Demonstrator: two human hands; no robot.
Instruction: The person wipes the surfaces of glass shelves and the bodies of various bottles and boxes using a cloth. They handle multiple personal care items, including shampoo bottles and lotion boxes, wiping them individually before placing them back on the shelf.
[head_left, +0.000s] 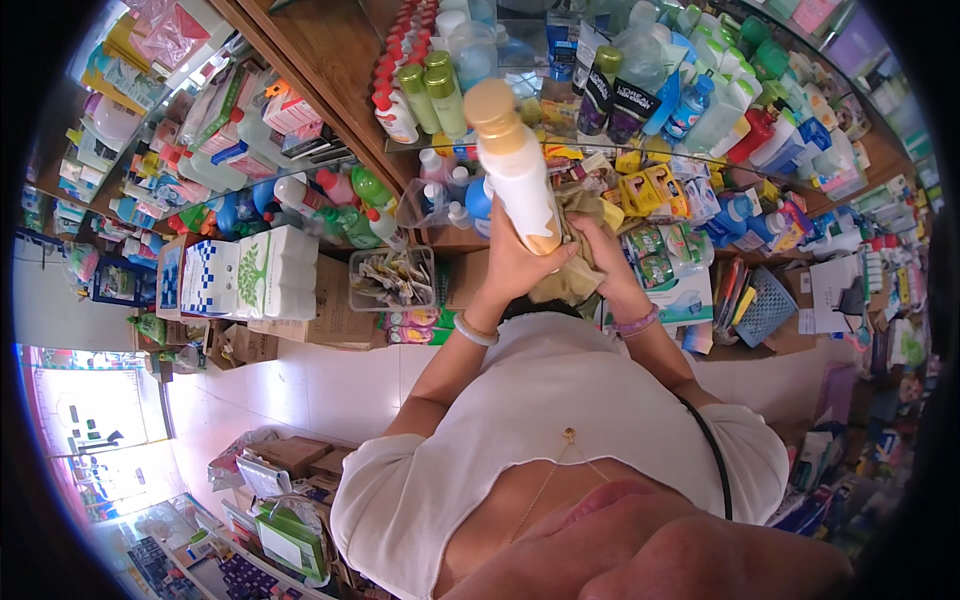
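My left hand is wrapped around the lower part of a white plastic bottle with a gold cap. The bottle is tilted, its cap pointing toward the shelves. In my right hand is a crumpled olive-tan cloth, bunched close beside the bottle's lower side. Some of my right fingers are hidden in the cloth. Ahead of the cap, green-capped bottles and red-capped white bottles stand on a glass shelf.
Dark L'Oréal tubes stand on the same shelf. Yellow boxes fill the level below. A clear tub of small packets and a wrapped tissue-roll pack lie left. To the right is a blue basket. Cardboard boxes stand behind me.
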